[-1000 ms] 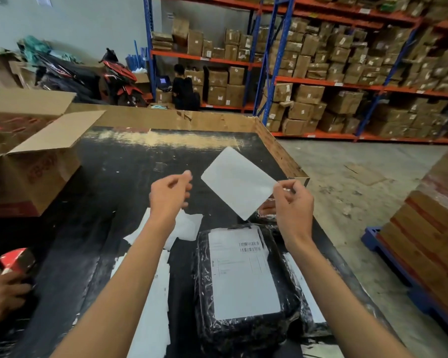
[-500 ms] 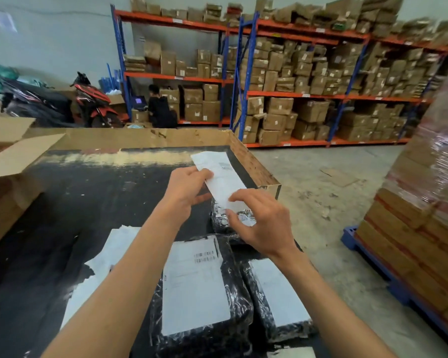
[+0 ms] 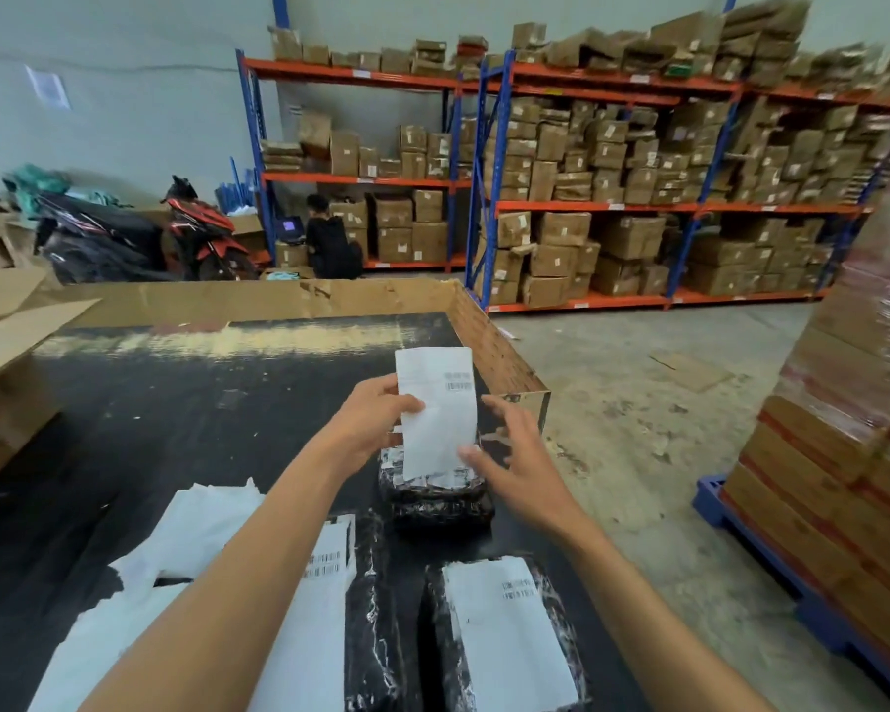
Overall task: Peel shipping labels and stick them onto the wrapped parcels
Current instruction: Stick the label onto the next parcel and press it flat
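My left hand (image 3: pixel 368 426) pinches a white shipping label (image 3: pixel 438 411) by its left edge, printed side up, with its lower end over a small black wrapped parcel (image 3: pixel 435 498). My right hand (image 3: pixel 517 462) hovers at the label's right side, fingers spread and relaxed, its thumb near the label's lower right corner. Two labelled black parcels lie nearer to me: one (image 3: pixel 509 634) on the right, another (image 3: pixel 340 608) partly hidden under my left forearm.
White backing sheets (image 3: pixel 176 557) lie on the black table (image 3: pixel 150 429) at the left. An open cardboard box (image 3: pixel 6 382) stands at the left edge. A wrapped pallet stack (image 3: pixel 854 429) stands to the right. Shelves of boxes (image 3: pixel 612 187) and a crouching person (image 3: pixel 330 244) are behind.
The label was flipped from blank side to printed side and brought down over the small parcel. My right hand let go of it and opened beside it. The view swung right.
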{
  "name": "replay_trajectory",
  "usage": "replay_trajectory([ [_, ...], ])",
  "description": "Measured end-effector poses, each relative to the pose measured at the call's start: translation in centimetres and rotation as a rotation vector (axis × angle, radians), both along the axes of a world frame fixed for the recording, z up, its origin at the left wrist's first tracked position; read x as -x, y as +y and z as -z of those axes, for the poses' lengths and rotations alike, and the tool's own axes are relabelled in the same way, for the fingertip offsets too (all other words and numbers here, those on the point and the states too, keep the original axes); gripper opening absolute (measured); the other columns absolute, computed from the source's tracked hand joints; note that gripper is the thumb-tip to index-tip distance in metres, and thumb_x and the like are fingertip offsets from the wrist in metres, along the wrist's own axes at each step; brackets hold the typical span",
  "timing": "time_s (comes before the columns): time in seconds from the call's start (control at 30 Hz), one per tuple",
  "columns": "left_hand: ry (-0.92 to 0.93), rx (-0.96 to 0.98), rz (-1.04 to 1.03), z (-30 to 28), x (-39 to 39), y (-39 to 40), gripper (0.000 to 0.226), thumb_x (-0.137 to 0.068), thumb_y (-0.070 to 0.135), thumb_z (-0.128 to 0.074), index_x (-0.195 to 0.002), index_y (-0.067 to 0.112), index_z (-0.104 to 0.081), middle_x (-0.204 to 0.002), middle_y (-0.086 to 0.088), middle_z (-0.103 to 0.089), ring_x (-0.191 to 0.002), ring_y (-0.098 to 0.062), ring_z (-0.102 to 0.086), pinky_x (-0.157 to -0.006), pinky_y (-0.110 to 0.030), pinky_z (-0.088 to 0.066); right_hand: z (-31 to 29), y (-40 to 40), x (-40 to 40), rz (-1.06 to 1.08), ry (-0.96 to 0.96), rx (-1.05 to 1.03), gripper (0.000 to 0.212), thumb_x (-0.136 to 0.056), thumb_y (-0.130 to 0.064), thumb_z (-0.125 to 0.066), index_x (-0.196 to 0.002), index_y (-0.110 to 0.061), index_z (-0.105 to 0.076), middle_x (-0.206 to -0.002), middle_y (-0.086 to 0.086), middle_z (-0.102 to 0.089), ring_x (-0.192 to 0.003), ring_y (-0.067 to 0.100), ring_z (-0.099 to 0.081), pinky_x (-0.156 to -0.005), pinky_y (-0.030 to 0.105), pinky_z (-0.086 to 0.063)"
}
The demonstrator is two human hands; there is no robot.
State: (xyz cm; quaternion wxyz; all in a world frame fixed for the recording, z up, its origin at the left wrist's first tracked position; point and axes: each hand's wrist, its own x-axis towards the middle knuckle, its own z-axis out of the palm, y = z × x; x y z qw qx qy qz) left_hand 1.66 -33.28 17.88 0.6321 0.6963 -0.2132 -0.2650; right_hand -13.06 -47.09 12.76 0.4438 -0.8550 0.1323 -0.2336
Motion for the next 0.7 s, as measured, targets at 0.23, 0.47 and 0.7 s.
replay_trajectory([
  [0.23,-0.026,-0.066,0.094,0.4,-1.2,-1.1,0.034,-0.096,0.002,-0.055,-0.12,0.023,-0.065,-0.113,0.004,-0.073,-0.102,-0.017,-0.069,-0.069,-0.029,-0.056,0.4,-4.2,-3.1,0.06,0.019,-0.61,0.016,-0.092,-0.011,-0.07,-0.105,-0.001,-0.069,-0.093,0.017,-0.07,-0.073,0.02,-0.064,-0.06,0.023,-0.055],
  [0.47,-0.302,-0.266,0.033,2.1,-3.3,-2.3,0.046,-0.087,-0.006,-0.063,-0.125,0.019,-0.067,-0.088,0.005,-0.068,-0.08,-0.008,-0.065,-0.057,-0.016,-0.054,1.5,-5.6,-5.5,0.098,0.1,-0.617,0.011,-0.091,0.002,-0.067,-0.098,0.01,-0.068,-0.068,0.011,-0.06,-0.054,0.014,-0.056,-0.047,0.02,-0.05],
  [0.7,-0.373,-0.518,0.03,3.4,-5.6,-4.3,0.057,-0.077,-0.014,-0.065,-0.129,0.011,-0.062,-0.085,0.003,-0.065,-0.066,-0.008,-0.054,-0.052,-0.017,-0.051,4.5,-6.4,-8.8,0.174,0.17,-0.647,0.006,-0.087,0.005,-0.07,-0.09,0.01,-0.071,-0.071,0.018,-0.066,-0.049,0.015,-0.058,-0.047,0.025,-0.051],
])
